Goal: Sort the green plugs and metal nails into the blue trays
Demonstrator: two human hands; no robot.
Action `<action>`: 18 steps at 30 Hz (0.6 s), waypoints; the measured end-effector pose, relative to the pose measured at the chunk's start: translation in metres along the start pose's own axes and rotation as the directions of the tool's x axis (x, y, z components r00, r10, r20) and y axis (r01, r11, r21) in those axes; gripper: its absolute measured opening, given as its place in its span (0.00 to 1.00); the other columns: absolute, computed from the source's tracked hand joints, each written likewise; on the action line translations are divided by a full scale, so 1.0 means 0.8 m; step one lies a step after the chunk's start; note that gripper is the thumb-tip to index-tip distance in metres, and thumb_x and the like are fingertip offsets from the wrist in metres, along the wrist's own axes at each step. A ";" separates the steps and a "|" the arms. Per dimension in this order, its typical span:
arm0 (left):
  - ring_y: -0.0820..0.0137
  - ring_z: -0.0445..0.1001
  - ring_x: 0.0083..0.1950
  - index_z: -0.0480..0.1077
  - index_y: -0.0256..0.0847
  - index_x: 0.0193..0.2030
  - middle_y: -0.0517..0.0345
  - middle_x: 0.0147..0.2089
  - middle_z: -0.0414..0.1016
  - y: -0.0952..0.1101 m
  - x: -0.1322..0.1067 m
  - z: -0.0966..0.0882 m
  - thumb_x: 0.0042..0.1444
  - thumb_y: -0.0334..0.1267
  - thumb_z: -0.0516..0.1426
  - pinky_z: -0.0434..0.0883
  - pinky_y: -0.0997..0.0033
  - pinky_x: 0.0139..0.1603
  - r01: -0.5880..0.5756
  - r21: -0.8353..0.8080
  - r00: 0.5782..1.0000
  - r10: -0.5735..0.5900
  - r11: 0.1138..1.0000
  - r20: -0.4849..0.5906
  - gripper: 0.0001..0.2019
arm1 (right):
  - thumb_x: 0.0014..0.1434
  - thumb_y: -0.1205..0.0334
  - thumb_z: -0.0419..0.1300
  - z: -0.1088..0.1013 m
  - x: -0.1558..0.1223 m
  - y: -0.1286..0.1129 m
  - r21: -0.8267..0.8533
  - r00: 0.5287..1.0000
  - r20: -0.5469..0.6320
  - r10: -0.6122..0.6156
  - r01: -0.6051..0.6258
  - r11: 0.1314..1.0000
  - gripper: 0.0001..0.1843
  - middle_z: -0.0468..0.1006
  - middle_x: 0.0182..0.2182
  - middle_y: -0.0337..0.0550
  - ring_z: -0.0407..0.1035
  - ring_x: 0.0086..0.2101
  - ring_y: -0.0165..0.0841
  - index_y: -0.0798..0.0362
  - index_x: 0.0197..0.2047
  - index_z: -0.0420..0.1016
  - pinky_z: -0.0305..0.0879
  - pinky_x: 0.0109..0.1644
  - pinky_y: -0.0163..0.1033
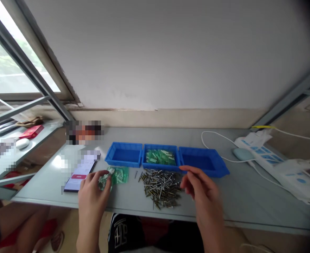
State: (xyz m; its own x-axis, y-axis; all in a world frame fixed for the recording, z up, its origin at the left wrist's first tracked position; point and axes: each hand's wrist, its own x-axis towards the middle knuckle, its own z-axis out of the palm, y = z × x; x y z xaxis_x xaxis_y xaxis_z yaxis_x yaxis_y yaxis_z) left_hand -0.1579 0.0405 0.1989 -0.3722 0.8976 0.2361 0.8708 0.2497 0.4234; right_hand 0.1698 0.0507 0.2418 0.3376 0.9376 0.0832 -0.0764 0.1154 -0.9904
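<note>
My left hand (pixel 94 193) is closed, its thumb and fingers around a crinkled green plastic packet (pixel 101 183) with pale pieces in it. Right beside that lies another green packet (pixel 121 175), flat on the table. At the right edge of a loose heap of metal screws (pixel 161 188) is my right hand (pixel 203 191). Its index finger stretches left toward the blue trays, while the other fingers are bent; I see nothing held there. Behind the heap, the middle blue tray (pixel 160 166) contains several green packets (pixel 160 156).
A left blue tray (pixel 123 163) and a right blue tray (pixel 225 172) flank the middle one. A phone (pixel 77 182) lies by my left hand. White power strips (pixel 284 172) and white cables (pixel 265 181) occupy the right side. Another person's legs (pixel 23 225) show at lower left.
</note>
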 end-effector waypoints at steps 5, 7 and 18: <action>0.47 0.77 0.54 0.80 0.51 0.53 0.47 0.54 0.80 0.010 -0.002 -0.006 0.65 0.57 0.56 0.71 0.50 0.54 0.012 0.026 1.000 -0.011 1.000 -0.016 0.20 | 0.63 0.48 0.68 0.003 0.002 -0.003 0.004 1.000 0.004 0.006 -0.006 1.000 0.13 0.78 0.21 0.40 0.66 0.22 0.30 0.48 0.41 0.88 0.62 0.24 0.33; 0.45 0.76 0.58 0.80 0.53 0.53 0.48 0.57 0.79 0.019 -0.005 -0.008 0.65 0.59 0.56 0.70 0.50 0.53 0.040 0.059 0.999 -0.040 0.997 -0.013 0.20 | 0.63 0.48 0.68 0.002 0.002 0.001 0.012 1.000 0.010 0.014 -0.014 1.000 0.13 0.78 0.21 0.39 0.66 0.21 0.29 0.48 0.41 0.89 0.61 0.24 0.32; 0.50 0.77 0.54 0.78 0.50 0.43 0.51 0.54 0.80 0.023 -0.008 -0.005 0.70 0.51 0.52 0.68 0.55 0.52 0.030 0.039 0.999 -0.029 0.999 -0.038 0.15 | 0.66 0.50 0.67 -0.004 0.003 0.007 0.032 1.000 -0.006 0.003 -0.003 0.999 0.12 0.78 0.21 0.39 0.65 0.22 0.29 0.47 0.42 0.89 0.59 0.23 0.33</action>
State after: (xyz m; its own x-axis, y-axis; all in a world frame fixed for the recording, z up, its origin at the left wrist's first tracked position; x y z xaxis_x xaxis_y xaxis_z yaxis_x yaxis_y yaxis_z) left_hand -0.1409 0.0379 0.2086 -0.4090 0.8755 0.2571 0.8710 0.2906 0.3961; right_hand 0.1732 0.0523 0.2358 0.3431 0.9359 0.0791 -0.1074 0.1228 -0.9866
